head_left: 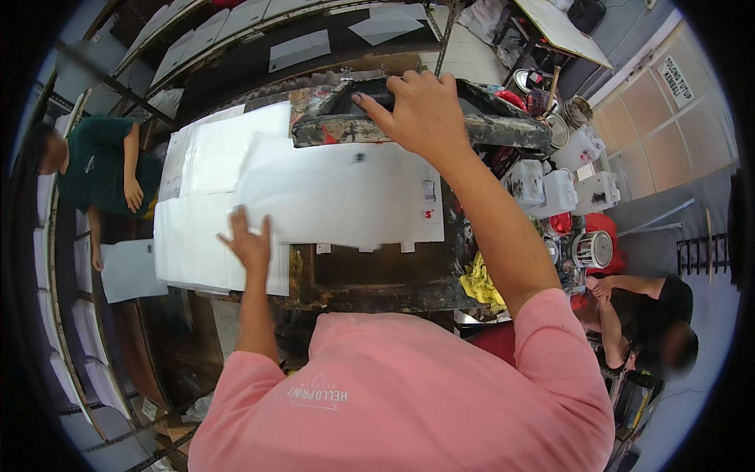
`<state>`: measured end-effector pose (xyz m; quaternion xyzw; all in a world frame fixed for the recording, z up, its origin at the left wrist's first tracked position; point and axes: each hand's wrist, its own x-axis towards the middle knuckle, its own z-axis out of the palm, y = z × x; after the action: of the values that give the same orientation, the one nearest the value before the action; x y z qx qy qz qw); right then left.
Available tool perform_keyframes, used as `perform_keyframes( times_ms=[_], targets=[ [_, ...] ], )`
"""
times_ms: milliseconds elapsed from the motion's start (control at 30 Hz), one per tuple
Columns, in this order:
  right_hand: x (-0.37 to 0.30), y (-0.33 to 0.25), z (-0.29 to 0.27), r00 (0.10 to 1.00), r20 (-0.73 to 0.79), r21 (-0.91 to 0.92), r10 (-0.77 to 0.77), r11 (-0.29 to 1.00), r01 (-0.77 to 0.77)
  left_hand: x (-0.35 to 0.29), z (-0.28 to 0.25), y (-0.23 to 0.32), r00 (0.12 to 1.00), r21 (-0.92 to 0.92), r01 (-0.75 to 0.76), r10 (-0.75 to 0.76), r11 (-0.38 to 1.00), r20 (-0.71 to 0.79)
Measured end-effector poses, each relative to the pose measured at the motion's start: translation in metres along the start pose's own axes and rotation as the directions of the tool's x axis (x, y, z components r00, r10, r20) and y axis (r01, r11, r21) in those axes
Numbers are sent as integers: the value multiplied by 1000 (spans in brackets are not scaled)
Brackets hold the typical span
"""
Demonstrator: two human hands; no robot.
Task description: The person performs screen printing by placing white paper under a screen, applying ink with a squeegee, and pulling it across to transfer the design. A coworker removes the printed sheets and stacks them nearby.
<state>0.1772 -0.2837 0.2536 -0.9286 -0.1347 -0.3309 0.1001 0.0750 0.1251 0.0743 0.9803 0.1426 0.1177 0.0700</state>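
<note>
A wooden screen-printing frame (503, 134), stained black, stands at the far side of the worktable, raised above the white sheets. My right hand (425, 110) is closed over its near bar, fingers bent into the frame; whatever lies under the palm is hidden. A white sheet (330, 193) with a small dark mark is smeared by motion on the table. Beside its left edge, my left hand (250, 242) is spread open, over a stack of white sheets (197, 228). Whether the fingertips touch the moving sheet I cannot tell.
At the left a person in a dark green shirt (102, 165) handles a pale sheet (134, 271). Another person in black (661, 315) is at the right. A yellow cloth (481, 283), white jugs (558, 193) and a paint can (592, 248) crowd the right side.
</note>
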Motion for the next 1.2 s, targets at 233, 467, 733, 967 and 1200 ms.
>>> perform_keyframes(
  times_ms=[233, 467, 733, 967, 1200],
  targets=[
    [15, 2, -4, 997, 64, -57, 35, 998, -31, -78, 75, 114, 609, -270, -747, 788, 607, 89],
    [35, 10, -5, 996, 71, 8, 45, 999, -45, -127, 136, 176, 681, -361, -580, 678, 730, 277],
    [36, 9, -4, 998, 33, 59, 57, 997, -59, -134, 147, 187, 686, -320, -569, 652, 758, 324],
    [20, 1, -4, 991, 102, -14, 84, 996, -83, -131, 157, 187, 711, -307, -569, 644, 762, 283],
    [2, 1, 2, 1000, -6, -30, 12, 999, -12, -107, 130, 196, 686, -558, -439, 664, 704, 298]
  ],
)
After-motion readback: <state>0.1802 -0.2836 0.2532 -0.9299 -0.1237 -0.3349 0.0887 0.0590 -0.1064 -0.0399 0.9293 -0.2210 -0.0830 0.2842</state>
